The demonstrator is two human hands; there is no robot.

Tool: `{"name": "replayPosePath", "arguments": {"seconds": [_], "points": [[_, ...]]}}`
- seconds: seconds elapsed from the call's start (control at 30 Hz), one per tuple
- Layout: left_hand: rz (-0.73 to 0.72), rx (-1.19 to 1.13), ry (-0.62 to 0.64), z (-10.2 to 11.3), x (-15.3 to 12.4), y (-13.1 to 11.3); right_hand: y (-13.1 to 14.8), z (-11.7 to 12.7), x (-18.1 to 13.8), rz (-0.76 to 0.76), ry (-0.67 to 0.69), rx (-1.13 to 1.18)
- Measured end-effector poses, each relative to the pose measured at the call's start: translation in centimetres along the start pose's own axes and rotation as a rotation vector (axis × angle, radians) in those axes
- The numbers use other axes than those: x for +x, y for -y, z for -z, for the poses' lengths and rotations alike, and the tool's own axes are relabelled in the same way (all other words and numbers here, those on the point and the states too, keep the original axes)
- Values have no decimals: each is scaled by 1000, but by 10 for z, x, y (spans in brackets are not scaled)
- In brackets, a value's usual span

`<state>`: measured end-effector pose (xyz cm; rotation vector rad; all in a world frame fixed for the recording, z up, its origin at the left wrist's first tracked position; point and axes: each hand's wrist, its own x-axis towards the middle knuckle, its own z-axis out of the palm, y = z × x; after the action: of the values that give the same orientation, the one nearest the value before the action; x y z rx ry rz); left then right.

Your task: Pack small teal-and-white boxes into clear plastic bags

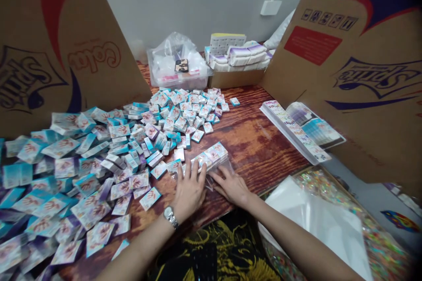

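So, clear plastic under fingers.

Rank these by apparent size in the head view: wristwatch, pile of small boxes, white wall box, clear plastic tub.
1. Pile of small boxes
2. Clear plastic tub
3. White wall box and wristwatch: too alike to rank

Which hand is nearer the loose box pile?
Left. The left hand is just right of the box pile; the right hand is farther right, past the left hand.
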<state>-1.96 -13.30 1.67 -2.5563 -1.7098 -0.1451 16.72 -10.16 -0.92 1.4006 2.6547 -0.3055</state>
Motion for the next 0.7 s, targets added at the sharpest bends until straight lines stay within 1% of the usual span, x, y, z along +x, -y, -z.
{"name": "replayPosePath", "arguments": {"seconds": [0.1, 0.17, 0.23, 0.37, 0.47, 0.53, 0.6, 0.7], "points": [[-16, 88, -27, 6, -5, -1, -3, -3, -5, -10, -47, 9], [-48, 102, -5, 12, -6, -1, -5, -6, -9, -10, -86, 17], [-46, 85, 21, 15, -7, -3, -6, -9, -12, -18, -113, 16], [-5, 89, 15, 13, -8, -6, -6, -12, -15, 2, -142, -5], [-67, 95, 5, 12, -10, -8, -6, -16, -16, 20, -150, -10], [-115, 61, -33, 13, -13, -9, -7, -20, -17, 42, -139, -15], [-151, 38, -108, 15, -16, -8, -7, -24, -17, 80, -136, -25], [-163, 31, -191, 16, -20, -5, -5, -27, -12, 122, -177, -46]]}}
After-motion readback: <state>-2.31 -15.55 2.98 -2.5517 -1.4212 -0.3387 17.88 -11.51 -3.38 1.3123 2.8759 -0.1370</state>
